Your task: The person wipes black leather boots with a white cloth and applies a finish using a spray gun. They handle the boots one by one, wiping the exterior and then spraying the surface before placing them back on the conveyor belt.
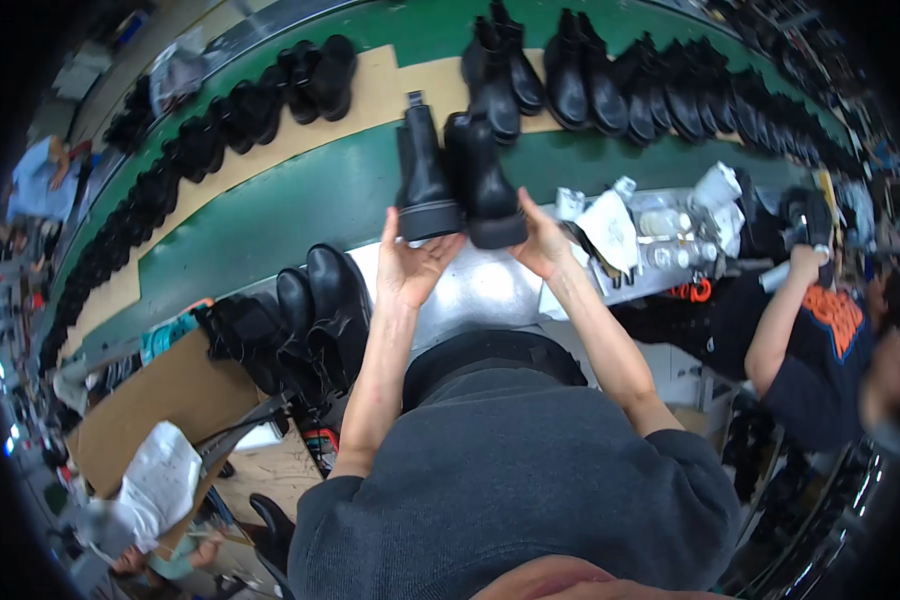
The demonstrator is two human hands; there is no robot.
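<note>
A pair of black ankle boots is held up side by side in front of me, heels toward me, over the near edge of the green bench. My left hand grips the left boot at its heel, thumb along the side and fingers under the sole. The heel of the right boot is in my right hand, its thumb up along the outer side; some of its fingers are hidden. A pull loop stands up from the left boot's top.
Rows of black boots line the bench on tan board. More boots stand at my left. To the right are clear bottles and a white cloth. A co-worker works close by on the right.
</note>
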